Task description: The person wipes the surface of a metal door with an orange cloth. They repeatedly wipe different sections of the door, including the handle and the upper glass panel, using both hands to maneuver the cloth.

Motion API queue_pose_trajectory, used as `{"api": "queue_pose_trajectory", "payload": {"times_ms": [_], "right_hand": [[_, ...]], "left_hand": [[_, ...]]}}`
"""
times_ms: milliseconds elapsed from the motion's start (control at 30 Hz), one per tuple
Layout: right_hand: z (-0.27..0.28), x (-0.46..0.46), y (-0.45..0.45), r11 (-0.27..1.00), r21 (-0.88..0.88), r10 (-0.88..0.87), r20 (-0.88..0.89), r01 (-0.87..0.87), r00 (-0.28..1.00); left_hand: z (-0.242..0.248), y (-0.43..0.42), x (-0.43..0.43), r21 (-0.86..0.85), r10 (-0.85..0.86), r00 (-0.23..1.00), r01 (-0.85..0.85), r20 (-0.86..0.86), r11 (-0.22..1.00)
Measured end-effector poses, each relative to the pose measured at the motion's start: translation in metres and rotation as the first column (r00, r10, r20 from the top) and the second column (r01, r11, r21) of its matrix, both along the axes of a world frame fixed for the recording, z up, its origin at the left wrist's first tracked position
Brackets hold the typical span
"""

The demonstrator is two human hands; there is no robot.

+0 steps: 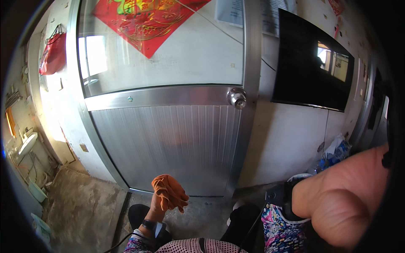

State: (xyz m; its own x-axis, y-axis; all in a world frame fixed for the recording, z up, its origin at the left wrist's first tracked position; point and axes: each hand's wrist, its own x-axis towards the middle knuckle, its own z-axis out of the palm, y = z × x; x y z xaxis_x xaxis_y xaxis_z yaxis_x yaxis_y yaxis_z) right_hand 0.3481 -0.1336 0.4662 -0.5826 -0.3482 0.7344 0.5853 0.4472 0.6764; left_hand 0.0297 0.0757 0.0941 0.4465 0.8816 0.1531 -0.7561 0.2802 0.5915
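Note:
My left hand [155, 204] grips a crumpled orange cloth [171, 191], which covers most of its fingers. It is low in front of me, before the ribbed lower panel [171, 142] of a metal-framed door. My right hand [341, 193] is raised very close to the camera at the right. Its palm side and thumb base show, while the fingers run out of sight at the dark rim. Above the ribbed panel, the door has a glass pane [190, 60] and a round metal knob [237, 98] on the right of its crossbar. The door appears shut.
A black flat-screen television [310, 63] is on the wall to the right. Plastic bottles [337, 153] are bundled below it. To the left are a hanging red bag [53, 53], a washbasin [28, 143] and a green basin [37, 190]. Concrete flooring [82, 212] has a raised edge.

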Motion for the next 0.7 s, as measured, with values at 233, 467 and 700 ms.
{"api": "queue_pose_trajectory", "payload": {"times_ms": [233,467,700], "right_hand": [[-0.066,0.013,0.026,0.968,-0.081,0.18,-0.446,-0.239,0.877],[-0.23,-0.015,0.104,0.536,-0.789,-0.234,-0.482,-0.302,0.844],[-0.355,-0.064,0.126,-0.175,-0.802,-0.385,-0.478,-0.571,0.79]], "left_hand": [[0.006,0.0,0.016,-0.029,-0.1,0.994,0.102,0.051,0.994],[0.011,0.007,0.041,0.035,-0.034,0.999,0.035,-0.029,0.999],[0.024,-0.017,0.104,0.252,0.169,0.923,-0.082,-0.347,0.964]]}}
